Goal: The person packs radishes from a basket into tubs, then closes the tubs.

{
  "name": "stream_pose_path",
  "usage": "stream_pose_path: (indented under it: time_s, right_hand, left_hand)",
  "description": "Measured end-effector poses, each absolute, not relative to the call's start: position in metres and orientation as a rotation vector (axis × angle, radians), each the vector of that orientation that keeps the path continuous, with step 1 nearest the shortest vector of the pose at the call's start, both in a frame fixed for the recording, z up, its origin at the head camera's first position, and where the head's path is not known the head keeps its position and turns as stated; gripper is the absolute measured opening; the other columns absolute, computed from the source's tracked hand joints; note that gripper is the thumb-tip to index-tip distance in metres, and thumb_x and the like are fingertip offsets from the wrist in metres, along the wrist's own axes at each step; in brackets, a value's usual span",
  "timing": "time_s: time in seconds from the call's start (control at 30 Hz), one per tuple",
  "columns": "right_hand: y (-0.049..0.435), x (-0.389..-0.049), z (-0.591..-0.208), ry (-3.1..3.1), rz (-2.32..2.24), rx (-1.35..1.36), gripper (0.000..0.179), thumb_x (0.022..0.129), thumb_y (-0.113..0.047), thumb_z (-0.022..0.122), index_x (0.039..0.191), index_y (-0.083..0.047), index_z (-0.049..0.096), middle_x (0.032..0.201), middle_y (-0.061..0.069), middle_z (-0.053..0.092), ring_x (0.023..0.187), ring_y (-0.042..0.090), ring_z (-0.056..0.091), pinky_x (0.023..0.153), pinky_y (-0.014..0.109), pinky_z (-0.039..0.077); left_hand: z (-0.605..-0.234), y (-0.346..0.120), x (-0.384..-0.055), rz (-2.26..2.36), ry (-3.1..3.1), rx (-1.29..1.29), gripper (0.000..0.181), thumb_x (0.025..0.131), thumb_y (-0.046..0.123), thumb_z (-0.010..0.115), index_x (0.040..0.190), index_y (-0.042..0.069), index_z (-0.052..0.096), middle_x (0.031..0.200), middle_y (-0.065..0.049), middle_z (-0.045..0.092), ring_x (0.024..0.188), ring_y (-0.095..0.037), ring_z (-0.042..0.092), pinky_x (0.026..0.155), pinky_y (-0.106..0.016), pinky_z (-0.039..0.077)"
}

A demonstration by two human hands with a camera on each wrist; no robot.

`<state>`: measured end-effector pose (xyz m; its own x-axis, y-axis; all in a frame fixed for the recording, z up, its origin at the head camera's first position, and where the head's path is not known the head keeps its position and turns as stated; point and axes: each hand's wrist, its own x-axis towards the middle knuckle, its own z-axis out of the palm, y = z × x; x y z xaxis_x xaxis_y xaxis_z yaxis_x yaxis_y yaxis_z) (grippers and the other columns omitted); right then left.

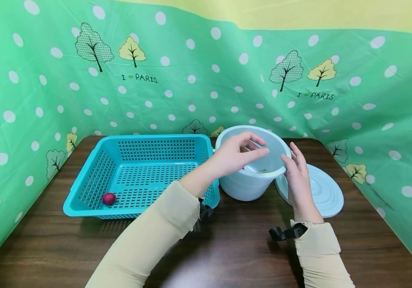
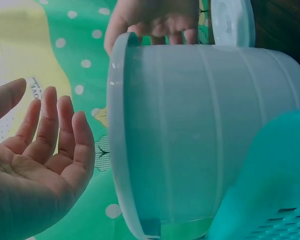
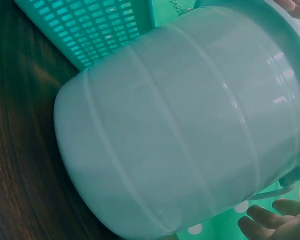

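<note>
A pale blue bucket stands upright on the table. Over its mouth hovers my left hand, fingers loosely bent and thumb apart; the left wrist view shows this hand with nothing in it. Beside the bucket's right rim is my right hand, its thumb at the rim and its fingers extended along the outside. Inside the bucket a small greenish bit shows; the rest of the contents is hidden. To the left, a red radish lies in a turquoise basket.
A pale blue lid lies on the dark wooden table right of the bucket, partly behind my right hand. The basket stands close against the bucket's left side. A green dotted cloth hangs behind and at both sides.
</note>
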<state>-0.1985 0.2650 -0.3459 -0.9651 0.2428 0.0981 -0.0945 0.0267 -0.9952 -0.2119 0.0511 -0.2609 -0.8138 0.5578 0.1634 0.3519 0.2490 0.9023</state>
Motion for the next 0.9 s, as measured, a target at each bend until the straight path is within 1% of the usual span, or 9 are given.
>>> stream_pose_path:
  time_s: [0.13, 0.3, 0.43, 0.5, 0.57, 0.67, 0.77, 0.9]
  right_hand:
    - [0.264, -0.200, -0.346, -2.075, 2.028, -0.175, 0.066, 0.101, -0.038, 0.052, 0.158, -0.029, 0.019, 0.165, 0.004, 0.016, 0.146, 0.023, 0.028, 0.121, 0.050, 0.019]
    - [0.265, -0.201, -0.346, -2.090, 2.026, -0.204, 0.067, 0.101, -0.037, 0.052, 0.159, -0.026, 0.019, 0.166, 0.001, 0.015, 0.146, 0.021, 0.028, 0.122, 0.049, 0.019]
    - [0.265, -0.202, -0.347, -2.085, 2.032, -0.197, 0.067, 0.101, -0.036, 0.052, 0.159, -0.026, 0.019, 0.166, 0.000, 0.013, 0.147, 0.021, 0.027, 0.122, 0.049, 0.019]
    - [0.265, -0.202, -0.347, -2.082, 2.039, -0.187, 0.067, 0.101, -0.036, 0.052, 0.159, -0.027, 0.018, 0.166, 0.001, 0.013, 0.147, 0.022, 0.027, 0.122, 0.049, 0.019]
    - [0.264, -0.202, -0.348, -2.076, 2.046, -0.177, 0.067, 0.101, -0.035, 0.052, 0.159, -0.027, 0.018, 0.166, 0.002, 0.014, 0.146, 0.022, 0.028, 0.122, 0.049, 0.019]
    - [0.264, -0.201, -0.348, -2.065, 2.055, -0.167, 0.065, 0.102, -0.034, 0.052, 0.158, -0.027, 0.021, 0.165, 0.002, 0.015, 0.145, 0.022, 0.030, 0.121, 0.049, 0.020]
    - [0.265, -0.201, -0.348, -2.065, 2.048, -0.173, 0.062, 0.102, -0.035, 0.052, 0.157, -0.027, 0.026, 0.165, 0.002, 0.017, 0.141, 0.020, 0.034, 0.119, 0.046, 0.024]
    - [0.264, -0.202, -0.349, -2.066, 2.039, -0.170, 0.058, 0.101, -0.036, 0.052, 0.155, -0.025, 0.031, 0.163, 0.004, 0.020, 0.134, 0.018, 0.038, 0.108, 0.036, 0.031]
  left_hand:
    - [-0.257, 0.043, -0.206, 1.652, 2.263, 0.869, 0.028, 0.097, 0.031, 0.063, 0.122, 0.017, 0.063, 0.108, -0.001, 0.068, 0.085, -0.016, 0.062, 0.074, -0.032, 0.055]
    - [-0.246, 0.029, -0.196, 1.686, 2.224, 0.901, 0.028, 0.097, 0.028, 0.064, 0.122, 0.014, 0.062, 0.107, -0.004, 0.068, 0.087, -0.017, 0.064, 0.081, -0.037, 0.057]
    - [-0.241, 0.016, -0.190, 1.686, 2.233, 0.883, 0.030, 0.097, 0.027, 0.064, 0.123, 0.013, 0.061, 0.107, -0.008, 0.069, 0.085, -0.017, 0.068, 0.084, -0.037, 0.056]
    - [-0.240, 0.010, -0.188, 1.681, 2.240, 0.869, 0.029, 0.097, 0.027, 0.064, 0.122, 0.014, 0.062, 0.108, -0.009, 0.069, 0.087, -0.017, 0.069, 0.084, -0.035, 0.055]
    - [-0.240, 0.004, -0.186, 1.681, 2.241, 0.858, 0.027, 0.097, 0.027, 0.064, 0.121, 0.015, 0.062, 0.107, -0.008, 0.070, 0.090, -0.021, 0.069, 0.083, -0.033, 0.055]
    - [-0.241, -0.003, -0.183, 1.671, 2.251, 0.852, 0.025, 0.097, 0.028, 0.065, 0.119, 0.017, 0.063, 0.104, -0.005, 0.070, 0.094, -0.028, 0.066, 0.082, -0.035, 0.054]
    - [-0.241, -0.011, -0.180, 1.658, 2.273, 0.844, 0.024, 0.096, 0.028, 0.065, 0.117, 0.018, 0.064, 0.102, -0.002, 0.069, 0.091, -0.029, 0.064, 0.081, -0.038, 0.054]
    - [-0.241, -0.024, -0.176, 1.653, 2.295, 0.826, 0.023, 0.095, 0.028, 0.066, 0.116, 0.018, 0.064, 0.103, -0.004, 0.068, 0.089, -0.023, 0.065, 0.082, -0.039, 0.055]
